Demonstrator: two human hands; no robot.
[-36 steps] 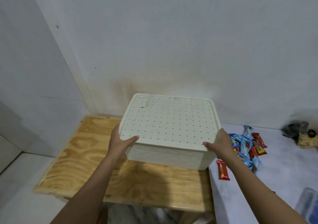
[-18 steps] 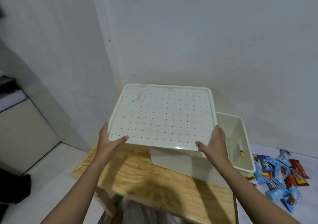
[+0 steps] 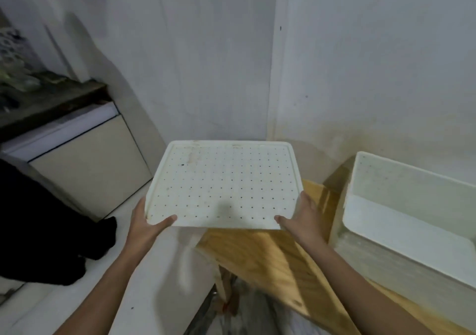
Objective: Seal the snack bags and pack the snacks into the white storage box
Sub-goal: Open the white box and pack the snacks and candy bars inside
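The perforated lid (image 3: 221, 185) hangs level at frame centre, with the left hand (image 3: 146, 221) and the right hand (image 3: 301, 218) each gripping 1 near corner. The open white storage box (image 3: 401, 188) sits at lower right, nearer the right hand.

We hold lid (image 3: 224, 185) flat, left hand (image 3: 144, 221) and right hand (image 3: 301, 218) gripping near corners; it fills space straight ahead. White storage box (image 3: 401, 188) stands right of lid, apart from it, mouth open upward: we see way in from above. Wall corner (image 3: 273, 77) close behind both. Wooden table (image 3: 270, 257) under lid's right part. Left: strip of floor (image 3: 159, 283), then cabinet (image 3: 87, 164) and black heap (image 3: 38, 226).
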